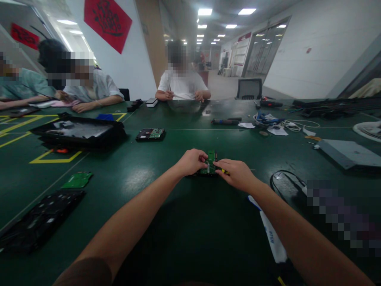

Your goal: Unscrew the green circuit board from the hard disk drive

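Observation:
In the head view a green circuit board (211, 156) lies over a dark base on the table straight in front of me. My left hand (195, 162) is closed, its thumb and fingers pinched together at the board's left side. What exactly sits between those fingertips is hard to see. On the other side, my right hand (236, 171) is closed around a small screwdriver (225, 172) with a yellow and black handle. The right fingertips rest by the board's right edge. The screwdriver's tip is hidden.
Left are a black frame (38, 220), a loose green board (77, 180) and a stacked black tray (83, 133). Ahead sits another board-bearing device (150, 134). Right are a metal box (349, 154), cables (293, 125) and a white strap (272, 238). Several people sit across the table.

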